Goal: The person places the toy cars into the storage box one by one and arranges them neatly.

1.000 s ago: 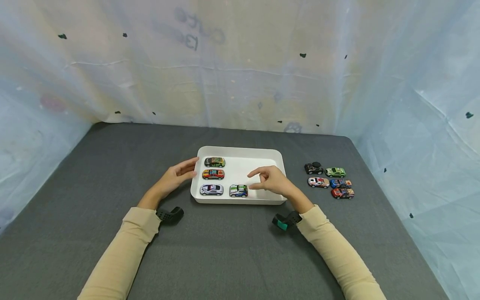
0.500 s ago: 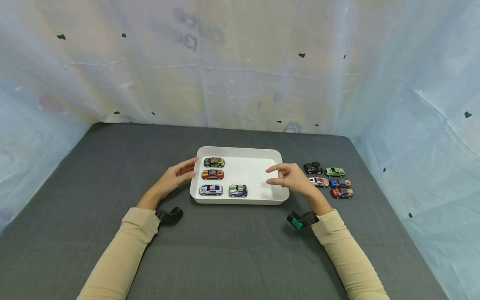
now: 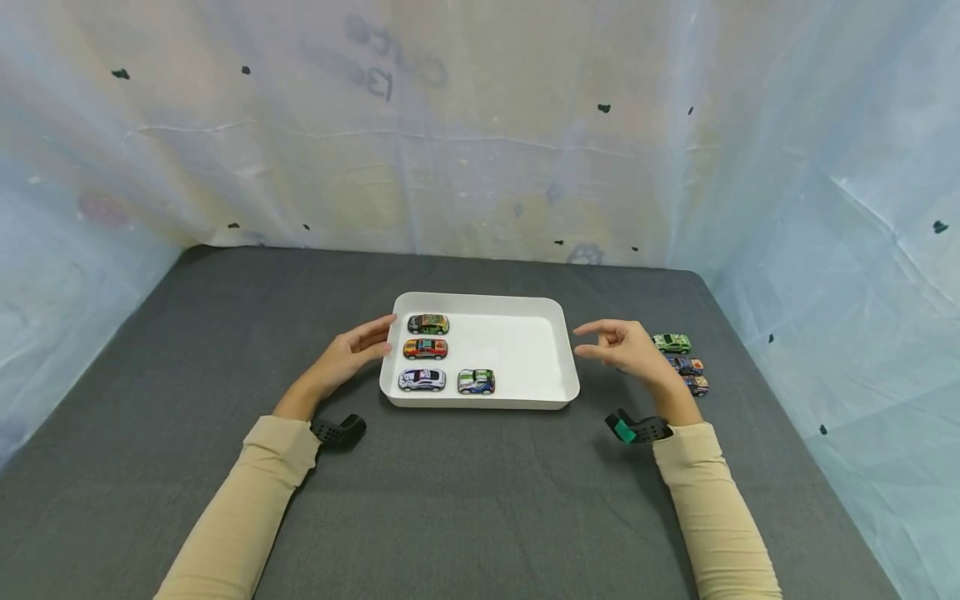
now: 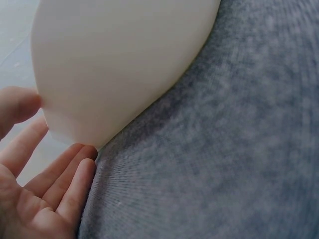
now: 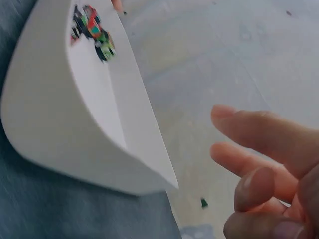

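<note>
My left hand (image 3: 349,354) touches the left end of the white tray (image 3: 525,342) with extended fingers; the left wrist view shows its fingertips (image 4: 88,151) against the tray's outer wall. Inside the tray are a dark patterned toy car (image 3: 428,324), a red-and-orange toy car (image 3: 425,348), a white-and-purple toy car (image 3: 422,380) and a white, green and blue toy car (image 3: 476,382). My right hand (image 3: 633,350) hovers just right of the tray, thumb and index finger apart, nothing between them. Behind it are a green toy car (image 3: 672,342), a blue one (image 3: 686,365) and a red one (image 3: 697,386), the last two partly hidden.
A dark grey cloth covers the table (image 3: 465,500). Pale plastic sheeting (image 3: 480,167) hangs behind it and at both sides. Each wrist carries a black band.
My right hand has moved right from above the white, green and blue toy car, past the tray's right end, now covering some cars there. The left hand stays on the tray.
</note>
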### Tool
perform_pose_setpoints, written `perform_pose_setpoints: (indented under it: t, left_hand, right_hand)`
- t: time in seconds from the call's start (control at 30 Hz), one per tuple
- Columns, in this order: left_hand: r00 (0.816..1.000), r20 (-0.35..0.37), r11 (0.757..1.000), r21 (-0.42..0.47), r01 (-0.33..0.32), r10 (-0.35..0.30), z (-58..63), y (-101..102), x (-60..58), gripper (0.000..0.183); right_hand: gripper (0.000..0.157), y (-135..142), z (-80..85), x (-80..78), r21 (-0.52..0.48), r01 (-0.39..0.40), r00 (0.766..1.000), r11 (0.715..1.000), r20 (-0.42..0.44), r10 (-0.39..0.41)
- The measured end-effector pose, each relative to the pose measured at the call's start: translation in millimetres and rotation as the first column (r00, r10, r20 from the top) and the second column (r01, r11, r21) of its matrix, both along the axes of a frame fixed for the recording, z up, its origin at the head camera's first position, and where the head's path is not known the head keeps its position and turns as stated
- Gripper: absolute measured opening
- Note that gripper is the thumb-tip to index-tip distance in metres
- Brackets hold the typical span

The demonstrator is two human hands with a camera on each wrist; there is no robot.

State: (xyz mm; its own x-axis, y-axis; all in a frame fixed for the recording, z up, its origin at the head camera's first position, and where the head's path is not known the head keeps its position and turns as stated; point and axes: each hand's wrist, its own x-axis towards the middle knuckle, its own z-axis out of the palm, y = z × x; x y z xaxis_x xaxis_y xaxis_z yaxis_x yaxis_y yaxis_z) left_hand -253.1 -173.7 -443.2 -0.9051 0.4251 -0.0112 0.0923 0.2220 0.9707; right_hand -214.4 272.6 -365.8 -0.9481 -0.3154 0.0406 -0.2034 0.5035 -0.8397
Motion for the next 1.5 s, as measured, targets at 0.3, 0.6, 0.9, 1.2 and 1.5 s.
perform_pose_setpoints:
  t: [0.3, 0.6, 0.9, 1.2, 1.5]
  left_hand:
    - [1.000, -0.015, 0.999, 0.034, 0.007, -0.007, 0.9, -0.8, 1.2, 0.061]
    - [1.000, -0.019, 1.000, 0.007, 0.011, -0.011, 2.4, 0.0, 0.7, 0.061]
    - [1.000, -0.022, 1.000, 0.004, 0.016, -0.016, 1.7, 0.4, -1.0, 0.061]
    - [1.000, -0.017, 1.000, 0.002, 0.011, -0.011, 1.1, -0.7, -0.4, 0.061]
    - [1.000, -0.019, 1.000, -0.004, 0.007, -0.007, 2.0, 0.0, 0.9, 0.061]
  right_hand:
    - [0.036, 18.5, 3.3, -2.1, 0.046, 0.053, 0.998, 0.998, 0.019, -0.054]
    - [0.034, 37.1, -3.5, -0.6, 0.137, 0.056, 0.998, 0.989, 0.017, -0.058]
    - [0.038, 53.3, -5.6, -0.5, 0.169, 0.080, 0.991, 0.982, 0.088, -0.096]
    - [0.042, 71.0, -10.0, 0.4, 0.182, 0.103, 0.979, 0.978, 0.155, -0.132]
    - [0.049, 85.9, -14.0, 0.0, 0.238, 0.109, 0.964, 0.965, 0.211, -0.161]
